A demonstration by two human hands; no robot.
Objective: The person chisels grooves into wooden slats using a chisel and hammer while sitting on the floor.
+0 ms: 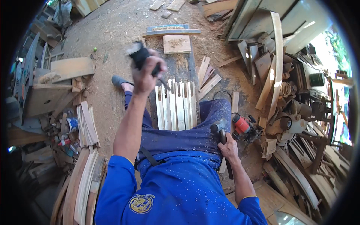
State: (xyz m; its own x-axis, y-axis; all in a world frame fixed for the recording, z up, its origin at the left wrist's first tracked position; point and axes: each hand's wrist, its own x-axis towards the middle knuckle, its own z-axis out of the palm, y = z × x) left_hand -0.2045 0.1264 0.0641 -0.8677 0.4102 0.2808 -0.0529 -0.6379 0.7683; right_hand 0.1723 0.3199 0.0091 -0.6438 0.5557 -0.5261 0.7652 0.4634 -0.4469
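My left hand (148, 73) is raised above the workbench, its fingers wrapped round a black-handled tool (139, 56) that looks like a chisel. The tool is blurred, and a dark metal shaft points from the hand toward the wood. Down by my right thigh, my right hand (228, 148) grips a hammer (218, 126) by its handle, head upward. Between my legs, several pale wood strips (176, 107) lie side by side on the dark bench (178, 67), with slots cut near their far ends. The shaft's tip is over these ends; I cannot tell whether it touches.
A red power tool, seemingly a router (242, 124), sits to the right of my leg. Loose offcuts (210, 86) lie right of the strips. A wood block (176, 44) rests at the bench's far end. Stacked lumber (88, 123) and a curved board (276, 63) flank me.
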